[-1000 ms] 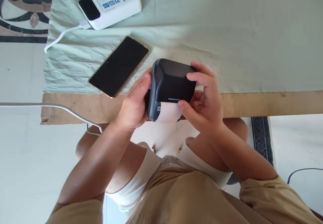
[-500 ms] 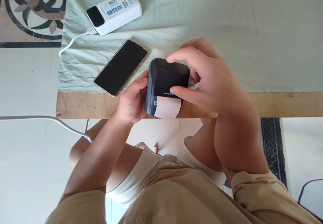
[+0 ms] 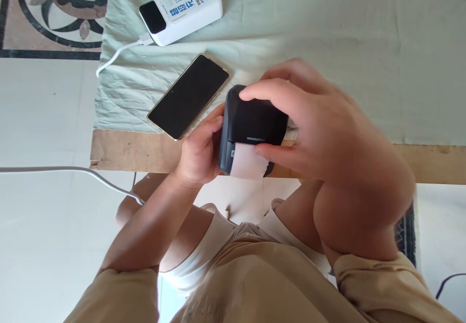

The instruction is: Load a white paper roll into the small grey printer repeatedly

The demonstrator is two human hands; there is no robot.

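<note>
A small black label printer (image 3: 259,119) is held just above the table's front edge, its left side in the grip of my left hand (image 3: 202,150). From its front slot hangs a strip of pale paper (image 3: 248,161) with a ragged right end. My right hand (image 3: 309,119) spans the printer's dark lid from the right. Its index fingertip rests near the lid's upper left edge, and its thumb touches the front by the top of the paper. The other right fingers are mostly hidden behind. Left of the printer lies a smartphone (image 3: 189,96) with a dark screen.
A white power bank (image 3: 191,9) with a plugged-in white cable (image 3: 116,56) lies on the pale green cloth (image 3: 364,46) at upper left. The bare wooden table edge (image 3: 120,150) runs in front. Another white cable (image 3: 73,169) hangs at the left.
The view has shifted, so the table things appear farther right. My right thumb has slid from the lid's lettering down to the paper's top; the left hand still holds the printer.
</note>
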